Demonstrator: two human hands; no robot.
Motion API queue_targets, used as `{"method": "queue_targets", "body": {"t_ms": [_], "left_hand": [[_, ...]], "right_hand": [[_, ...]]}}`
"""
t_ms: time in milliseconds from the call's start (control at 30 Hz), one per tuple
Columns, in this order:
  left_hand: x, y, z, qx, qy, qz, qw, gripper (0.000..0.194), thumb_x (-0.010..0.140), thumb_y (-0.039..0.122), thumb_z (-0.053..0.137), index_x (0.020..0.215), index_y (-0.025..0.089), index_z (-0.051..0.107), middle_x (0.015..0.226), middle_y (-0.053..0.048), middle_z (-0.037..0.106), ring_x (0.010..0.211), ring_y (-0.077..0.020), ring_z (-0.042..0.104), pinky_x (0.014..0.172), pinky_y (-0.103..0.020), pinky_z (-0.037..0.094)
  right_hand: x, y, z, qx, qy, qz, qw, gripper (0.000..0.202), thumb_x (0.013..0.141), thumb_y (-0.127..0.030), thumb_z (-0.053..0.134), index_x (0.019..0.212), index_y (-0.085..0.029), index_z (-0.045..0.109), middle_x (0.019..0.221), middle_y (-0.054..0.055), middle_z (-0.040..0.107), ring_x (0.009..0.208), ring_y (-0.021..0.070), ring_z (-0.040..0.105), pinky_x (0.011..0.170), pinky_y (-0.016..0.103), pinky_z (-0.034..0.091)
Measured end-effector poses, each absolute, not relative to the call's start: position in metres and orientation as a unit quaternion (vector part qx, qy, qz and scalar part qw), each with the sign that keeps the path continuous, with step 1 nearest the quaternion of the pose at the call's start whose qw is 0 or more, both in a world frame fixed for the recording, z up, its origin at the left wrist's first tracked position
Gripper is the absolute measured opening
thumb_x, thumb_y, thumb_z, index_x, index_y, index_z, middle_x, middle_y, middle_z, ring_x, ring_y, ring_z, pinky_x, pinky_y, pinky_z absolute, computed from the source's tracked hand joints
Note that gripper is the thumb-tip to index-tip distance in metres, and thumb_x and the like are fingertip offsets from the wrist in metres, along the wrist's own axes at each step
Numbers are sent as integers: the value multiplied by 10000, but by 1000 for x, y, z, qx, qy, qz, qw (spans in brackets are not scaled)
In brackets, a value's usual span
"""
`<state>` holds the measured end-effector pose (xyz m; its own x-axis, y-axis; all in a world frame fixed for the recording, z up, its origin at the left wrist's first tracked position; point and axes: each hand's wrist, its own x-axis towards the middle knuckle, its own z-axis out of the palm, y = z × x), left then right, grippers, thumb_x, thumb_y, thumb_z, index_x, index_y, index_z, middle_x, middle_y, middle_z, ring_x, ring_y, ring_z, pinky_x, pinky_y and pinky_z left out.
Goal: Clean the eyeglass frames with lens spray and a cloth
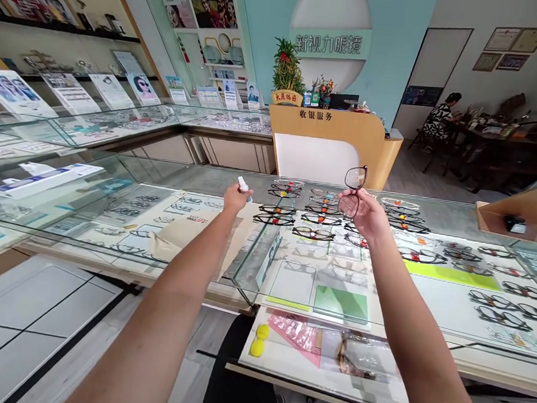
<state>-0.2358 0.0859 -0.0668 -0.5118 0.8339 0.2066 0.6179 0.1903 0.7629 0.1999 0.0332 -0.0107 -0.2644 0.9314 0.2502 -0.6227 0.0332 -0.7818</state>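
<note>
My left hand, stretched out over the glass counter, is closed around a small white bottle, perhaps a spray bottle, whose top sticks up above the fingers. In my right hand is a pair of dark-framed eyeglasses, held upright on end with one lens above the other. The fingers grip it around the lower lens. Below and between both hands, several eyeglasses with small coloured tags lie in rows on the counter top. A brown paper bag shows under my left forearm.
An open drawer near my lap holds two yellow round pieces and a pink packet. More frames lie at the right. A wooden-framed mirror or stand is at far right. A cashier desk stands behind; a person sits farther back.
</note>
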Motion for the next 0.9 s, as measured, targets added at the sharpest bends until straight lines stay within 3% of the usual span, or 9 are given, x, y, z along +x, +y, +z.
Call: {"method": "queue_targets", "body": {"t_ms": [133,233,300,367,433,500,633,767,900], "left_hand": [[-233,87,-74,474,785,383,106,326,872,357,780,1120,171,679,1005,-96,758,1000,-281,702,900,-375,510],[-230,84,-66,484,795,355,80,613,932,437,755,1434,123,596,1326,-195,753,1195,-311,706,976,-382,537],[-233,76,-57,500,797,336,50,670,1010,462,656,1555,100,515,1513,-243,673,1313,-314,673,1048,-388,531],[-242,57,-47,534,789,302,29,555,1051,443,574,1515,139,583,1524,-203,688,1303,-293,680,1070,-373,524],[-256,29,-41,573,781,248,21,381,1031,433,587,1307,208,722,1349,-125,787,1186,-288,719,1018,-364,531],[-272,-6,-41,592,784,183,12,262,992,438,618,1058,229,761,1153,-108,824,1098,-320,734,956,-385,529],[-296,-70,-57,582,811,66,0,401,991,550,581,829,202,697,968,-184,799,1028,-405,742,890,-434,513],[-303,-98,-76,592,806,2,22,606,1042,699,434,882,193,725,1009,-205,805,1044,-401,751,868,-408,510],[-300,-96,-81,607,794,-12,32,624,1097,600,315,1056,191,784,1241,-217,807,1228,-400,717,936,-411,510]], "right_hand": [[200,33,-11,-176,-434,671,575,107,917,-331,835,909,-256,760,1017,24,874,1001,200,840,847,277,704],[202,34,-11,-177,-433,675,570,163,877,-344,880,879,-263,738,1007,23,875,972,198,843,827,269,708],[203,35,-11,-176,-430,680,568,200,853,-355,905,864,-259,729,1006,25,873,965,191,846,817,256,705],[204,37,-12,-178,-425,682,567,213,846,-362,913,865,-259,728,1008,23,870,974,189,848,811,251,704],[205,37,-12,-180,-422,682,569,208,843,-365,914,876,-261,737,1001,17,868,978,190,850,805,254,707],[204,37,-12,-178,-421,683,569,200,842,-369,916,900,-262,757,999,12,868,980,192,851,792,256,710],[203,36,-12,-172,-429,689,558,204,839,-374,915,942,-252,788,1011,19,868,1002,200,853,767,252,710],[202,36,-13,-175,-432,687,557,184,856,-366,893,943,-252,778,1007,31,867,992,206,857,753,256,711],[202,36,-13,-173,-432,691,553,152,862,-343,874,934,-256,773,995,35,866,987,212,859,772,269,717]]}}
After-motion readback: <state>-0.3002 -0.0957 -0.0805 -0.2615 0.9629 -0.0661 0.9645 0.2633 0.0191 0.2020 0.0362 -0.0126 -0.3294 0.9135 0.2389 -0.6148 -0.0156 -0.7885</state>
